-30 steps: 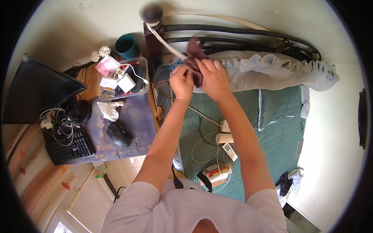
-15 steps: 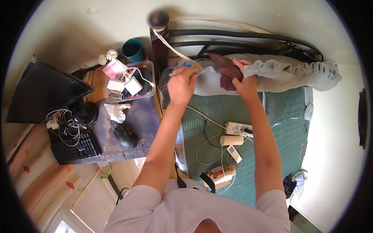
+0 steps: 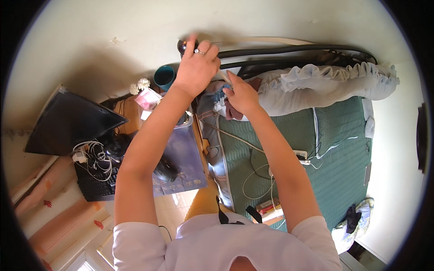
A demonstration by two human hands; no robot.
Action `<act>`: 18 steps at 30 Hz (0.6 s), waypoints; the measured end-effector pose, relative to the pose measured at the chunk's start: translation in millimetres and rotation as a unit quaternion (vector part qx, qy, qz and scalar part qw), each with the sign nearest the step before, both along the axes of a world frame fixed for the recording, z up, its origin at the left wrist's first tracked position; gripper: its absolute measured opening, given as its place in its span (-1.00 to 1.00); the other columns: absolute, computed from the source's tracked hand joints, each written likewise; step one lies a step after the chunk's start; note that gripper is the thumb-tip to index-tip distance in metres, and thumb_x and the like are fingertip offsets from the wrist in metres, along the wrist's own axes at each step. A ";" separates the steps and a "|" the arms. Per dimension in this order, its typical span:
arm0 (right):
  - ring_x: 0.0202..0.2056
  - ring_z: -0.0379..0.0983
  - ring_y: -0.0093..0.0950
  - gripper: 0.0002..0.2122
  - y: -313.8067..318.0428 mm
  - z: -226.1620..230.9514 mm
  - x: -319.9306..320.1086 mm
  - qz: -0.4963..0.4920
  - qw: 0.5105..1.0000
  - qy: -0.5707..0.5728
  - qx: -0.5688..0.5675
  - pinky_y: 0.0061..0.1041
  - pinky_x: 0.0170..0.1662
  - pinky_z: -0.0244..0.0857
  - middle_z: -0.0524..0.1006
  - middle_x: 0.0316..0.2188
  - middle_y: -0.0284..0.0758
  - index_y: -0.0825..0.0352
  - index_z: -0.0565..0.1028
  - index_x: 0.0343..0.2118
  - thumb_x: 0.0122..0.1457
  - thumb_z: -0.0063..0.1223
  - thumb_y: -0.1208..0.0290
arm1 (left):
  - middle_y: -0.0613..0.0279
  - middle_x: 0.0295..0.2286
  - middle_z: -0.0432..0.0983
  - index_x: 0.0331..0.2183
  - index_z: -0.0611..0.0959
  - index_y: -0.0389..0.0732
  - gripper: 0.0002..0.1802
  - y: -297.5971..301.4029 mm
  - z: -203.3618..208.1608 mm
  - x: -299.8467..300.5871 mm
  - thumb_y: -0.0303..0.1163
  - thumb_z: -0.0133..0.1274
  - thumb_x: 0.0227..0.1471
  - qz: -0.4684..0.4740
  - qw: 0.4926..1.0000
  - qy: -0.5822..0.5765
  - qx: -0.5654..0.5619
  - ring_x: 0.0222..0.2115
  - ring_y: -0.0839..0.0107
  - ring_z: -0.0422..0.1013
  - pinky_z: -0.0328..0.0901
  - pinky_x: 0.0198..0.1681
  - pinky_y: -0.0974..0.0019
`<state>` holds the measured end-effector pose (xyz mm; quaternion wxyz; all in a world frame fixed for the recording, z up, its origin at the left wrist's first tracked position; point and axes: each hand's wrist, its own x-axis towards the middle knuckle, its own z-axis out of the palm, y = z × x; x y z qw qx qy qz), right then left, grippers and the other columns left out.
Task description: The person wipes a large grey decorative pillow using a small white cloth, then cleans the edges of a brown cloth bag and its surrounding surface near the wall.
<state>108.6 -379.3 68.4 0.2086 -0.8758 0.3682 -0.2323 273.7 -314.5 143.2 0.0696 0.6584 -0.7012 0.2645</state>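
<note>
At the dark bedpost knob (image 3: 181, 46), my left hand (image 3: 199, 65) has its index finger stretched up and the other fingers curled. A cream strap (image 3: 224, 79) runs out from under it down to my right hand (image 3: 244, 97), whose fingers close on it; the exact grip is partly hidden. Maroon cloth (image 3: 233, 112) hangs below my right hand, against a pale grey, ruffled fabric cover (image 3: 325, 88) lying in a long roll along the headboard. The black metal headboard rail (image 3: 289, 49) curves behind the roll, with more cream strap (image 3: 271, 40) above it.
Left stands a desk with a monitor (image 3: 74, 124), keyboard (image 3: 92, 187), black mouse (image 3: 166, 171), cables and a teal cup (image 3: 164, 77). A green quilted mattress (image 3: 334, 149) spreads right, carrying a power strip (image 3: 300, 154), cords and a small box (image 3: 270, 210).
My left hand has risen to the bedpost knob. My right hand has moved left from the maroon cloth to the strap. The ruffled cover's left end has bunched up, and the view has shifted slightly.
</note>
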 end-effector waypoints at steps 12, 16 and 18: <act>-0.63 0.40 -0.55 -0.79 -36.9 15.9 39.4 0.009 0.950 -0.207 0.233 -0.50 -0.49 0.25 0.53 -0.65 -0.37 0.29 0.58 -0.41 0.17 0.01 0.26 | 0.32 -0.56 0.54 -0.56 0.66 -0.01 -0.96 -55.4 67.0 58.7 -0.37 0.17 -0.23 0.031 0.976 0.140 0.163 -0.42 0.25 0.47 0.35 -0.36 0.18; -0.64 0.39 -0.57 -0.76 -32.7 32.1 49.5 -0.009 0.947 -0.209 0.245 -0.53 -0.50 0.23 0.51 -0.70 -0.38 0.28 0.59 -0.43 0.18 0.00 0.23 | 0.30 -0.54 0.56 -0.51 0.66 -0.01 -0.92 -62.5 62.9 59.2 -0.38 0.15 -0.21 0.046 0.984 0.073 0.157 -0.41 0.22 0.48 0.36 -0.39 0.17; -0.64 0.39 -0.57 -0.75 -30.9 42.3 52.4 -0.024 0.940 -0.225 0.255 -0.53 -0.51 0.22 0.50 -0.71 -0.38 0.28 0.59 -0.44 0.18 0.00 0.21 | 0.29 -0.53 0.56 -0.49 0.66 -0.01 -0.90 -63.3 59.6 56.5 -0.39 0.15 -0.21 0.065 0.984 0.045 0.159 -0.41 0.22 0.49 0.36 -0.38 0.16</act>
